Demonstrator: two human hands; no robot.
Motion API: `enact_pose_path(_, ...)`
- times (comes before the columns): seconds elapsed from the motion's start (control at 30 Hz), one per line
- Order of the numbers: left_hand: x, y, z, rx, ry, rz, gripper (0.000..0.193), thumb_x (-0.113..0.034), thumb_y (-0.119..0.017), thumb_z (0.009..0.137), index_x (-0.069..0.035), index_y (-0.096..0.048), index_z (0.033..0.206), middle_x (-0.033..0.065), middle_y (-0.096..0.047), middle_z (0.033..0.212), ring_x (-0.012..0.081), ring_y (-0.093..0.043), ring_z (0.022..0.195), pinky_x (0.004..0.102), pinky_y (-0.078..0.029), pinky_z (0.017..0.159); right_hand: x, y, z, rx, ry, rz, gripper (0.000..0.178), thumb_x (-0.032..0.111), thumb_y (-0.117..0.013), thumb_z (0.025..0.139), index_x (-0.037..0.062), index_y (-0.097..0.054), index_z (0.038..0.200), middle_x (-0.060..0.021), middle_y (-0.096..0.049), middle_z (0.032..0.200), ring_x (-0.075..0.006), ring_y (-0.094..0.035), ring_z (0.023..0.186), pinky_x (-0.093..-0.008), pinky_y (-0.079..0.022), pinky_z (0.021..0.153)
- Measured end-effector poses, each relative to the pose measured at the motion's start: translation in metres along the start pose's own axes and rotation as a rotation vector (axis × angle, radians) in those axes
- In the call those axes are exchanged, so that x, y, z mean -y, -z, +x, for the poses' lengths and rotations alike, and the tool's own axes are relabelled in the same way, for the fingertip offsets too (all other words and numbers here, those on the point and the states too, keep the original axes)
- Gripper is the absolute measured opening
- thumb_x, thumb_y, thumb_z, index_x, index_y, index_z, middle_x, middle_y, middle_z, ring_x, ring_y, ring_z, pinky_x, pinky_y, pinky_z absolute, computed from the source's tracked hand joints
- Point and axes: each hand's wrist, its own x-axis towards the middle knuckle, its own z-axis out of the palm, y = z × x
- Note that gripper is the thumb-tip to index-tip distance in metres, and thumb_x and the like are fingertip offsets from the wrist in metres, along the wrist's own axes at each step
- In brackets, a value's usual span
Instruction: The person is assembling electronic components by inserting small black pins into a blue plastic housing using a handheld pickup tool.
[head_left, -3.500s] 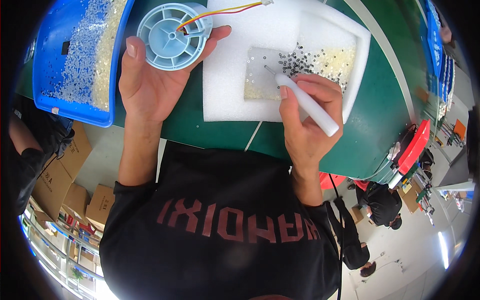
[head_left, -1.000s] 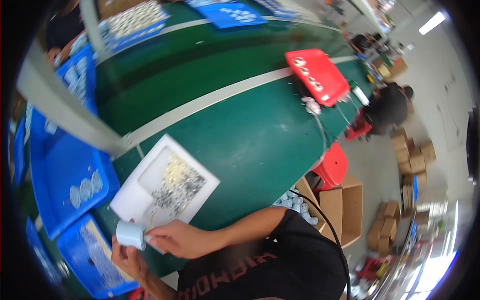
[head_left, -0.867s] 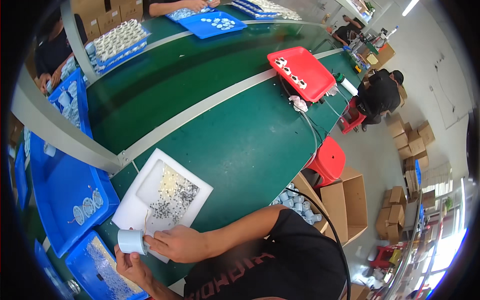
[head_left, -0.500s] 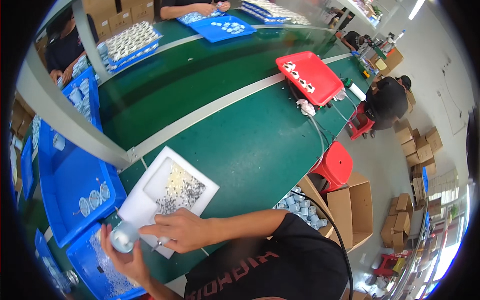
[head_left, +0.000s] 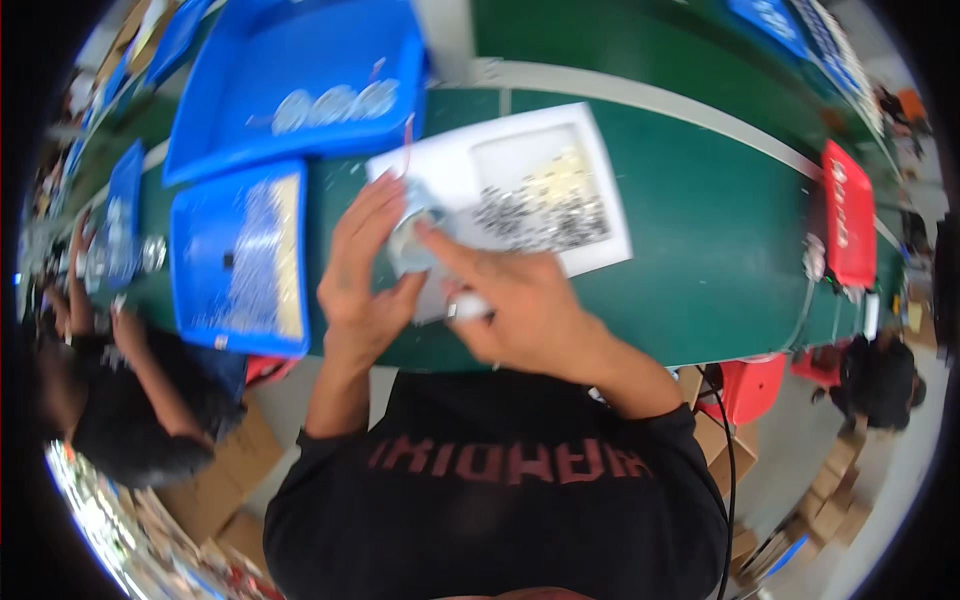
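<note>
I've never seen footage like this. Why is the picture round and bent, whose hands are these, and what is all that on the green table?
No machine here: a person wears a wide fisheye camera on the head, looking down at their own two hands, which is why the picture is round and straight edges curve. The dark shirt at the bottom is the wearer's own chest.

The left hand holds a small round pale-blue plastic wheel with a thin red wire coming off it. The right hand reaches a finger onto that wheel and grips a white pen-shaped tool; the image is blurred, so details are unclear.

On the green table lie a white foam tray with a pile of tiny dark and pale parts, and blue plastic bins to the left. Another person sits at far left.
</note>
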Motion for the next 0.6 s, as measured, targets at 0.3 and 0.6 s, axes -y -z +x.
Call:
enact_pose_path(0.3,0.01,0.0,0.0,-0.048,-0.02,0.074,0.058,0.011,-0.07,0.059,0.002,-0.055,0.114,0.0191,-0.058,0.117,0.0355,-0.055,0.113,0.0425,-0.045,0.097,-0.004,0.006,0.005,0.256,-0.146,0.25,0.051,0.002,-0.064,0.074,0.01,-0.057,0.124,-0.0089,-0.059,0.061,-0.024,-0.06,0.051,-0.03,-0.048,0.052)
enact_pose_path(0.6,0.001,-0.002,-0.003,-0.009,-0.029,0.041,0.059,0.01,-0.072,0.058,0.001,-0.055,0.114,0.0189,-0.058,0.117,0.035,-0.055,0.113,0.041,-0.046,0.096,0.001,0.001,-0.003,0.018,-0.014,0.042,0.06,0.003,-0.066,0.073,0.0107,-0.051,0.131,-0.0096,-0.059,0.06,-0.0222,-0.059,0.049,-0.0292,-0.047,0.051)
